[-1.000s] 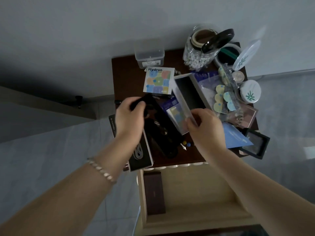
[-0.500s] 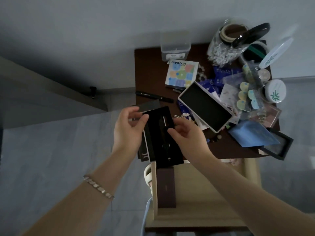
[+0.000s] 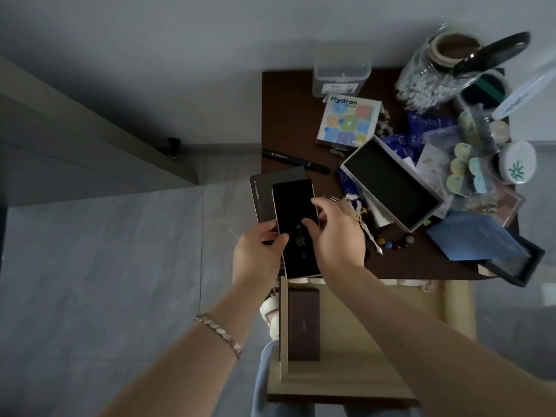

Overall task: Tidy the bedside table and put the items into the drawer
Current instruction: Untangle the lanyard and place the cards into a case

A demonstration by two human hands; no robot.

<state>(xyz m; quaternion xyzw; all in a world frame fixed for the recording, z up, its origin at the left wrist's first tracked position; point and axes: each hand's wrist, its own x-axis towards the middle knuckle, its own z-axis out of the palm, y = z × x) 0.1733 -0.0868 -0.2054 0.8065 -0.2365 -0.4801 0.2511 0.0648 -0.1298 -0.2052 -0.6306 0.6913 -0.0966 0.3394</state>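
moved: black box [image 3: 296, 218] is now lying higher across the grey sleeve [image 3: 264, 191], with the right hand [image 3: 337, 233] gripping its side instead of its near end.
left hand [image 3: 255, 260]: pinching the box's lower left edge, thumb lying on top.
right hand: fingers curling round the box's right edge.
box place: hanging at frame centre, over the table's [image 3: 288, 121] front left corner, above the open drawer [image 3: 340, 383].
drawer: holding a brown case [image 3: 303, 323] at its left side in the frame.
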